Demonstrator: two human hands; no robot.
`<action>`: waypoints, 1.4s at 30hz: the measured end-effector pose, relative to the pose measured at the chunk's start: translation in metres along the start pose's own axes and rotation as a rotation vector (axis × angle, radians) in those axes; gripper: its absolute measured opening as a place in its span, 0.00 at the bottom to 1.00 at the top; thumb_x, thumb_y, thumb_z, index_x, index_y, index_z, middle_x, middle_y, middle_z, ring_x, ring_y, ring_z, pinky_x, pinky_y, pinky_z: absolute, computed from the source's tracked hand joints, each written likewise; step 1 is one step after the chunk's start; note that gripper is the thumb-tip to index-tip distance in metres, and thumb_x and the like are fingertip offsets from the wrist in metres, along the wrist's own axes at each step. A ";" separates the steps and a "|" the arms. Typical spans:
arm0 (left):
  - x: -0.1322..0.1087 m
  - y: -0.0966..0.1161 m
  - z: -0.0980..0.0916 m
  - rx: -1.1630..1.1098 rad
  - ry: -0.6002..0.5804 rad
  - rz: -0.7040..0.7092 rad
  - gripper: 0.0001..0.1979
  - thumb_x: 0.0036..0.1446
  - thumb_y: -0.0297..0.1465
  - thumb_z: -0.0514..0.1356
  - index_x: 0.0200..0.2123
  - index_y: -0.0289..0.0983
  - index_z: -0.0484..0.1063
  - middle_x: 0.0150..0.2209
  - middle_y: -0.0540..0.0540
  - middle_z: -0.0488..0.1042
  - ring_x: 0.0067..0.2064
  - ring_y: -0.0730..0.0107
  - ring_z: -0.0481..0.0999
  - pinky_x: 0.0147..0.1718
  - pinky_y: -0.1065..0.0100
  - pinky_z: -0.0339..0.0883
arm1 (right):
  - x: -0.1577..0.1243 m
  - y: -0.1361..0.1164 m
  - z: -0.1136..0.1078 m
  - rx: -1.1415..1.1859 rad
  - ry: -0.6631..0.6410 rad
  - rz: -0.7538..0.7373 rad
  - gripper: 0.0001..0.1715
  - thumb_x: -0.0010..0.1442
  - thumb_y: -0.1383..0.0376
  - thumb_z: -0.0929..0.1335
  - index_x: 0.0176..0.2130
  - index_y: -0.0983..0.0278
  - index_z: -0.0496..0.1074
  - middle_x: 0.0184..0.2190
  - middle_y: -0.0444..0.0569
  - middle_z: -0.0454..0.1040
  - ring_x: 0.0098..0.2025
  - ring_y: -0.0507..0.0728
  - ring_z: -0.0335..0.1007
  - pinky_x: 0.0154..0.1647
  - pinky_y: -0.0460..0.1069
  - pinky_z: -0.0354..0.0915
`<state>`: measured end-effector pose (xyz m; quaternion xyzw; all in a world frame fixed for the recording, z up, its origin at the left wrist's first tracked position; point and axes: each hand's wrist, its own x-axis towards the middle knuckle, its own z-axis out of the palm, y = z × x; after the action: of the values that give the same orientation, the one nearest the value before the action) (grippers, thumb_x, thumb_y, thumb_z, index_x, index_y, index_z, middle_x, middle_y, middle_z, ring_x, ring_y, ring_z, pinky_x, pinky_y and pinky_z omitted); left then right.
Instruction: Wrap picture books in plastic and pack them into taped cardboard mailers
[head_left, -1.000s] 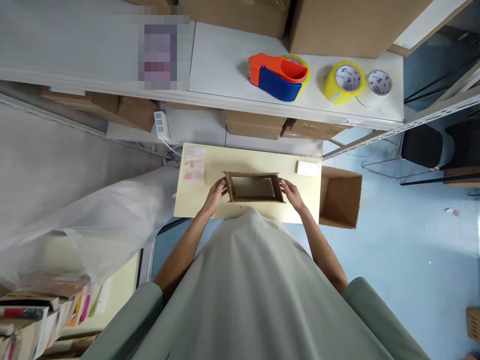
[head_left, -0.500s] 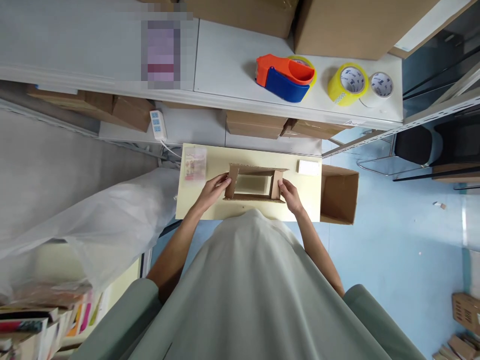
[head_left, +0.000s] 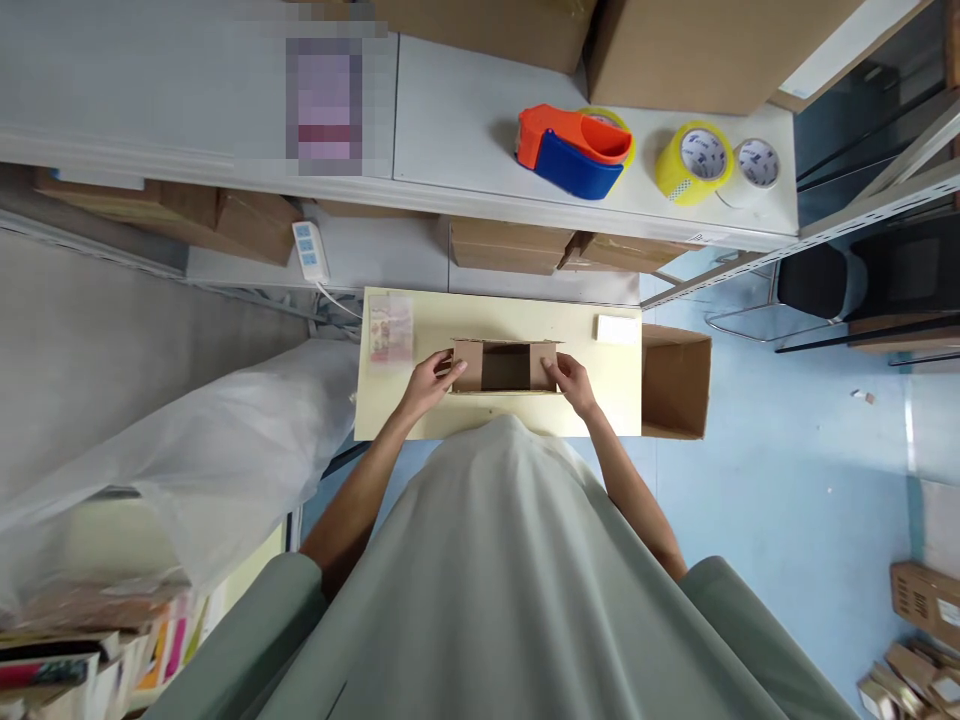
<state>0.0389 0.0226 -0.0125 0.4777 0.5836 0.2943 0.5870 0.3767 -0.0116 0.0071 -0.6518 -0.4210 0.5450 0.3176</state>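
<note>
A small brown cardboard box [head_left: 469,366] is held over the cream table [head_left: 431,318], its two short end flaps folded inward and a dark gap between them. My left hand [head_left: 433,382] grips its left end, thumb on the flap. At the right end, my right hand [head_left: 570,382] holds on in the same way, with the thumb pressed on the other flap. A flat pinkish printed packet [head_left: 391,328] lies left of the box on the table. Toward the right edge sits a small white block [head_left: 617,329].
An open carton [head_left: 676,385] stands against the table's right side. On the shelf above are an orange-and-blue tape dispenser [head_left: 574,150], a yellow tape roll [head_left: 694,163] and a white roll [head_left: 756,168]. White plastic sheeting [head_left: 225,430] bulges at the left. A power strip [head_left: 310,252] lies on the lower shelf.
The box's end flaps are now flat, and its middle shows dark inside where the table showed through before. Both hands have drawn slightly closer together.
</note>
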 end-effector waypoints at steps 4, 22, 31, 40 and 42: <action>-0.011 0.007 -0.018 -0.005 0.050 0.021 0.45 0.60 0.63 0.69 0.69 0.41 0.74 0.73 0.29 0.73 0.73 0.39 0.74 0.67 0.45 0.75 | -0.011 -0.005 -0.023 0.024 0.048 -0.013 0.50 0.62 0.29 0.75 0.65 0.59 0.79 0.69 0.62 0.79 0.70 0.72 0.77 0.73 0.68 0.73; 0.004 0.032 -0.024 0.426 -0.025 0.343 0.17 0.64 0.48 0.72 0.50 0.47 0.87 0.64 0.41 0.74 0.70 0.45 0.74 0.76 0.46 0.66 | 0.016 -0.010 -0.041 -0.315 -0.048 -0.365 0.26 0.64 0.37 0.79 0.51 0.50 0.87 0.65 0.54 0.77 0.68 0.72 0.75 0.73 0.70 0.71; -0.004 0.020 -0.009 0.278 0.022 0.227 0.23 0.68 0.52 0.67 0.55 0.43 0.86 0.59 0.39 0.78 0.49 0.57 0.83 0.57 0.51 0.84 | 0.012 0.001 -0.033 -0.187 -0.053 -0.298 0.31 0.63 0.33 0.77 0.51 0.51 0.89 0.58 0.54 0.80 0.55 0.67 0.83 0.63 0.68 0.81; -0.007 0.026 0.003 0.267 0.142 0.248 0.18 0.66 0.45 0.67 0.51 0.41 0.86 0.54 0.40 0.80 0.45 0.60 0.84 0.51 0.56 0.86 | 0.002 -0.006 -0.026 -0.121 0.042 -0.234 0.31 0.63 0.34 0.77 0.49 0.53 0.88 0.57 0.53 0.82 0.54 0.67 0.84 0.59 0.64 0.84; -0.007 0.024 0.005 0.277 0.158 0.236 0.17 0.67 0.46 0.66 0.50 0.42 0.86 0.54 0.40 0.81 0.44 0.59 0.85 0.51 0.55 0.86 | 0.002 -0.003 -0.026 -0.107 0.037 -0.220 0.30 0.62 0.35 0.77 0.47 0.54 0.88 0.55 0.54 0.82 0.53 0.67 0.84 0.59 0.64 0.84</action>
<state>0.0476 0.0243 0.0112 0.5944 0.6026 0.3146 0.4297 0.4013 -0.0075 0.0141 -0.6277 -0.5125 0.4714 0.3481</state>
